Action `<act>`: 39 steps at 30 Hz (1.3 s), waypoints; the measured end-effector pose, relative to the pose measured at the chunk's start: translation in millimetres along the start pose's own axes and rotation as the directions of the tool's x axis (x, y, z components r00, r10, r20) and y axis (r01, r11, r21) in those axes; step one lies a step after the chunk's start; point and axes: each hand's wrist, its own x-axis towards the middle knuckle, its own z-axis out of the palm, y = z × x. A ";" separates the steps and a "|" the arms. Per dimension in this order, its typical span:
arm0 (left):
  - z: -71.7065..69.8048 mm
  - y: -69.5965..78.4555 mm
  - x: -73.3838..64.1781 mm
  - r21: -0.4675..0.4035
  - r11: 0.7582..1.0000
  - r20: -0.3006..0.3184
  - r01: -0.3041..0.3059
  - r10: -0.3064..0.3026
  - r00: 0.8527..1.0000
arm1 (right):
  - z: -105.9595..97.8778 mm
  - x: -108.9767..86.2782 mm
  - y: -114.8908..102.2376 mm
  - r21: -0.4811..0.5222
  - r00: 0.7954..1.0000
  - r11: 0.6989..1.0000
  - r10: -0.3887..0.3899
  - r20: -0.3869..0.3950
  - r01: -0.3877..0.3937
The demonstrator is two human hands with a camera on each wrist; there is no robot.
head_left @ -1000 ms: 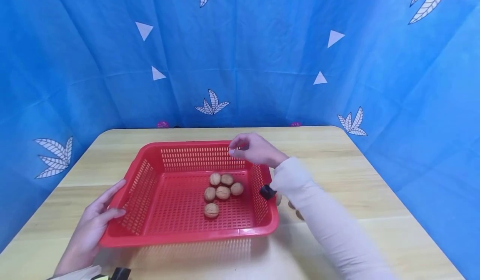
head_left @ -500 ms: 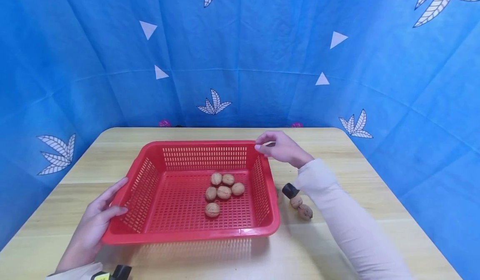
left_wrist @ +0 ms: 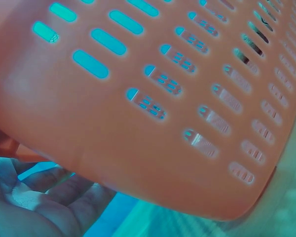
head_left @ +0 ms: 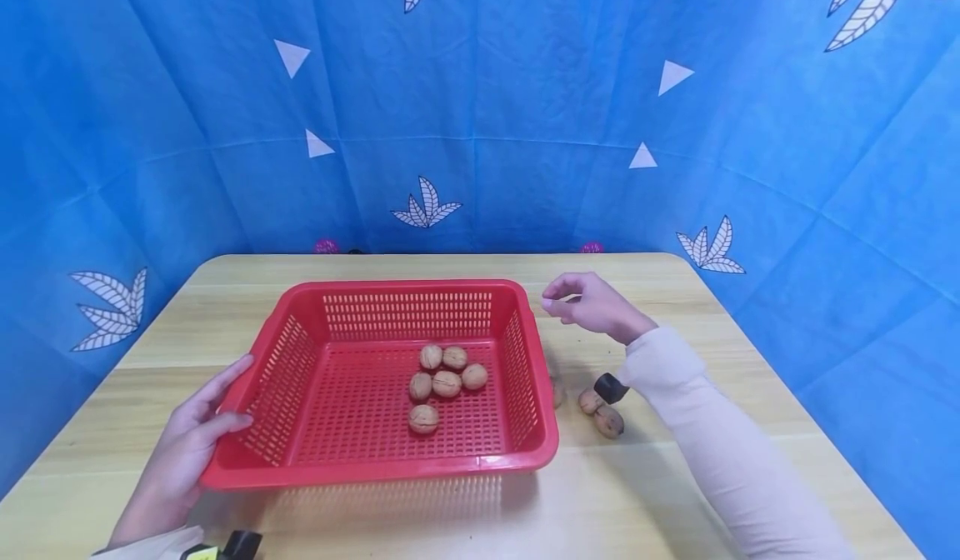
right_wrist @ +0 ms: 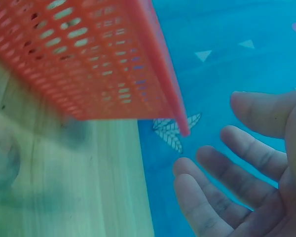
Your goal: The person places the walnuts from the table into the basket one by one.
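A red perforated plastic basket [head_left: 405, 477] stands on the table, with several walnuts [head_left: 447, 384] on its floor, mostly toward the right half. My left hand [head_left: 180, 452] grips the basket's left rim, thumb on top; in the left wrist view its fingers [left_wrist: 84, 202] curl under the edge. Just outside the right rim, my right hand [head_left: 596, 303] is in the air above the table, apart from the basket. Nothing is between its loosely bent fingers, which the right wrist view shows spread [right_wrist: 222, 182].
On the wooden table [head_left: 720, 427] right of the basket lie two walnuts [head_left: 608, 421], touching or nearly so. Another walnut [head_left: 558, 393] is partly hidden by the basket's wall. A blue patterned cloth [head_left: 480, 85] hangs behind and at both sides.
My right hand has moved right, from over the basket's far right corner to outside its rim. The loose walnuts beneath its forearm show more. Left hand and basket stay put.
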 end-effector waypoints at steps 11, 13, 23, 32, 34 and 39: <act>1.7 -1.2 -0.1 -0.009 1.000 -0.015 0.022 -0.022 1.000 | 1.1 -9.6 29.3 -0.041 0.997 0.998 0.040 0.068 -0.038; 1.5 -0.9 -0.1 -0.010 1.000 -0.015 0.023 -0.024 1.000 | 5.2 -10.1 35.4 -0.042 0.992 0.999 0.038 0.120 -0.033; -0.1 0.3 0.3 0.003 1.000 -0.013 0.010 -0.010 1.000 | 26.2 -7.9 52.1 -0.159 0.965 0.987 0.021 0.260 0.021; 0.6 -0.1 0.4 0.010 1.000 -0.012 0.013 -0.012 1.000 | 35.9 -10.8 58.3 -0.203 0.945 0.979 0.065 0.319 0.001; 0.5 -0.1 0.4 0.007 1.000 -0.008 0.013 -0.013 1.000 | 36.9 -11.5 58.2 -0.198 0.941 0.980 0.059 0.332 0.009; -0.2 -0.7 -0.5 -0.006 1.000 -0.002 0.001 -0.001 1.000 | 38.6 -11.8 57.1 -0.196 0.938 0.980 0.040 0.345 0.031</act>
